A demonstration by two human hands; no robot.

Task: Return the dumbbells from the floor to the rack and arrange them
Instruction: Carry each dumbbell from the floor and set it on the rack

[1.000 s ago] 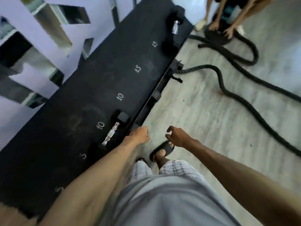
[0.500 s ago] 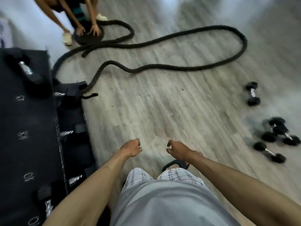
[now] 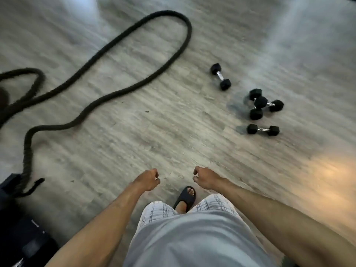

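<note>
Several small black hex dumbbells with chrome handles lie on the grey wood floor at the right. One dumbbell (image 3: 220, 76) lies alone, farthest away. Two crossed dumbbells (image 3: 261, 102) form a pile behind a single near dumbbell (image 3: 263, 129). My left hand (image 3: 148, 179) and my right hand (image 3: 203, 177) hang in front of me with loosely curled fingers, holding nothing, well short of the dumbbells. Only a corner of the black rack (image 3: 25, 245) shows at the bottom left.
A thick black battle rope (image 3: 107, 97) snakes across the floor from the left edge to the upper middle, ending by the rack. My sandalled foot (image 3: 185, 197) steps forward between my hands. Bare floor lies between me and the dumbbells.
My view has swung right, away from the rack. The rack has slid to the bottom left corner and the dumbbells on the floor have come toward the middle right. Both hands stay empty.
</note>
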